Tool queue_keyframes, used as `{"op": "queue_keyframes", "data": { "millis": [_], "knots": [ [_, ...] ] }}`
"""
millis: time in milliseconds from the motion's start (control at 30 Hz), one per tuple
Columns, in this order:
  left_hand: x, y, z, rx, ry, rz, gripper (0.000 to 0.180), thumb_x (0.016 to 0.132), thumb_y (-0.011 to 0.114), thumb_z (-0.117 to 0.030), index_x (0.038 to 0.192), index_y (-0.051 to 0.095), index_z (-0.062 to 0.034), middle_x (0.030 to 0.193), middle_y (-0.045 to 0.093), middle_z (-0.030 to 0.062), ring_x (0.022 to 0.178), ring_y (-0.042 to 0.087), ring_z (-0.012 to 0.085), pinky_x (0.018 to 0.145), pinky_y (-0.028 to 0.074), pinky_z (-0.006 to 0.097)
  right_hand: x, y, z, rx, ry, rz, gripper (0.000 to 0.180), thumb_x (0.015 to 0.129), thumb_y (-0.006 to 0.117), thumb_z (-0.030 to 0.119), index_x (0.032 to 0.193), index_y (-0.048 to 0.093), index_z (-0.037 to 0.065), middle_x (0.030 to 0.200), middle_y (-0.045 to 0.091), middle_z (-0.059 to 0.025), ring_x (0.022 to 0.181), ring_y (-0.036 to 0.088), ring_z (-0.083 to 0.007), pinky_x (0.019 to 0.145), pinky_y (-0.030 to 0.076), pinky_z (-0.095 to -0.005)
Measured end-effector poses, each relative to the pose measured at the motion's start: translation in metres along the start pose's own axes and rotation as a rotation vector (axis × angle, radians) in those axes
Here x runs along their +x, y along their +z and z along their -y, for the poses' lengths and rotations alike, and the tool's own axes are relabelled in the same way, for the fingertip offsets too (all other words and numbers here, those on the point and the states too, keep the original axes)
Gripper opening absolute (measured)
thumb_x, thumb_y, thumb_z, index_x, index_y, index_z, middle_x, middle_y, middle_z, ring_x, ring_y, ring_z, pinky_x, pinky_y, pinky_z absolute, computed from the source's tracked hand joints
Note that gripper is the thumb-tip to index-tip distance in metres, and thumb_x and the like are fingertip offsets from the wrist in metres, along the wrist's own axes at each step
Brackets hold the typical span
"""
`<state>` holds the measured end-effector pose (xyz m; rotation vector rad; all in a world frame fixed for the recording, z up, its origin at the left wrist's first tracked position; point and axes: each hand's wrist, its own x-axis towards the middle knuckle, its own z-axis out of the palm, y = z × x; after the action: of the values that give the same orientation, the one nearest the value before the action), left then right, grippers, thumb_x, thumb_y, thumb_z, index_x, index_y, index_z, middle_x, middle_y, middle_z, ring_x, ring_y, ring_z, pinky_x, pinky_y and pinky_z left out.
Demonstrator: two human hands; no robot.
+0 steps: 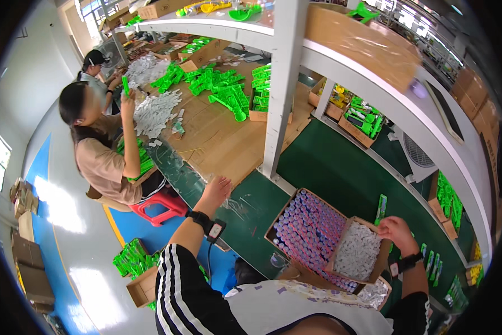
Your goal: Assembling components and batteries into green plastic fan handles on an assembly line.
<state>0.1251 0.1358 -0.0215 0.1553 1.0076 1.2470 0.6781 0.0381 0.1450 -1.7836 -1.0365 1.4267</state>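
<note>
My left hand [220,187] reaches out over the near edge of the brown cardboard sheet on the table, fingers stretched and nothing seen in them. On the right, my right hand [394,229] is bent with its fingertips drawn together at the corner of an open carton of small white pieces [359,249]. Whatever the fingertips hold, if anything, is too small to tell. Just beyond them a bright green plastic part [381,209] lies on the green tabletop. The white-piece carton rests partly over a larger box of pink and blue capped cylinders [312,228].
A white shelf post [284,89] rises between the two work areas. Green plastic parts [231,100] and white pieces [153,114] lie heaped on the cardboard. A person [103,151] sits at the left holding a green part, another beyond. A red stool [160,209] stands near.
</note>
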Motion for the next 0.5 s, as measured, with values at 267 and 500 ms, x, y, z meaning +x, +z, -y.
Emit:
{"op": "queue_keyframes", "data": {
  "millis": [267,500],
  "knots": [
    [0.219,0.051,-0.092,0.299,0.002,-0.018,0.049,0.077,0.052,-0.039,0.111,0.045,-0.0035,0.105,0.050,0.0085,0.083,0.054,0.0204,0.062,0.043,0.033,-0.047,0.089,-0.009,0.351,0.136,-0.560,0.012,0.080,0.053,0.018,0.083,0.053,0.006,0.071,0.057,-0.0050,0.058,0.055,-0.0121,0.051,0.049,-0.0260],
    [0.303,0.121,-0.121,0.194,-0.215,-0.098,0.053,0.073,0.057,-0.036,0.112,0.041,-0.0037,0.097,0.046,0.0117,0.082,0.053,0.0258,0.059,0.046,0.037,-0.085,0.143,-0.013,0.562,0.337,-0.813,0.008,0.078,0.055,0.016,0.074,0.053,0.009,0.065,0.055,-0.0006,0.054,0.050,-0.0117,0.051,0.043,-0.0261]
  ]
}}
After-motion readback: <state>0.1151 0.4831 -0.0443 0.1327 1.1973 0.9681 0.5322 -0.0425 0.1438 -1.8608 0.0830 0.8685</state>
